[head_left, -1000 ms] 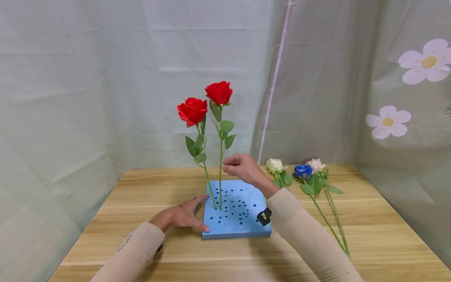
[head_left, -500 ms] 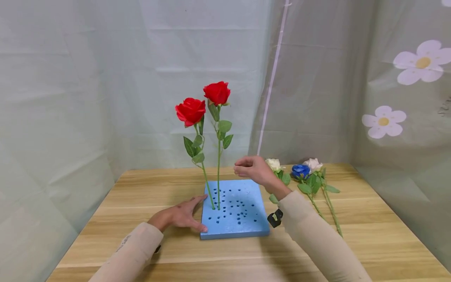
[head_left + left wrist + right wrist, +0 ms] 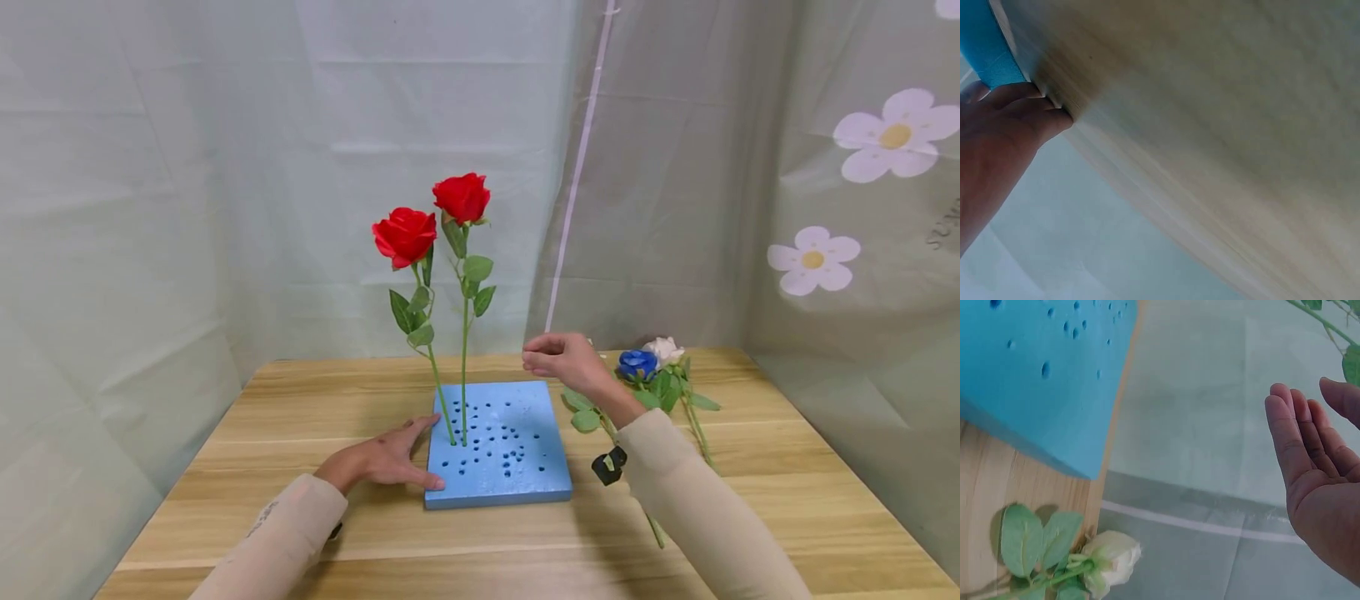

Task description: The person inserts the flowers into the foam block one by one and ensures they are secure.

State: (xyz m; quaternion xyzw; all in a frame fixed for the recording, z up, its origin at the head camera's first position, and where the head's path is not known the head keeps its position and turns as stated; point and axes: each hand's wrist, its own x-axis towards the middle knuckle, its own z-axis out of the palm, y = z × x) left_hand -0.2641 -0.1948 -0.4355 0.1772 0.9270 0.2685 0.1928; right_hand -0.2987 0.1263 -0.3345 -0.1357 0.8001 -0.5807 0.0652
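Observation:
Two red roses, a lower one (image 3: 405, 237) on the left and a taller one (image 3: 461, 197) beside it, stand with their stems in holes of a blue perforated board (image 3: 495, 488). My left hand (image 3: 382, 457) rests against the board's left side, thumb and index finger spread along that edge. Above the table, right of the roses, my right hand (image 3: 570, 360) holds nothing; the right wrist view shows its fingers (image 3: 1288, 437) extended and the thumb apart. Below it lies a white rose (image 3: 1113, 559), whose bloom the hand mostly covers in the head view.
A blue rose (image 3: 637, 365) and a pale pink rose (image 3: 664, 352) lie at the back right of the wooden table (image 3: 330, 567), their stems partly behind my right sleeve (image 3: 697, 492). Grey curtains (image 3: 375, 100) hang behind and at both sides.
My right hand has drawn away from the taller red rose's stem, moving right until it hangs over the white rose. The left hand keeps its place at the board, and both red roses stay upright.

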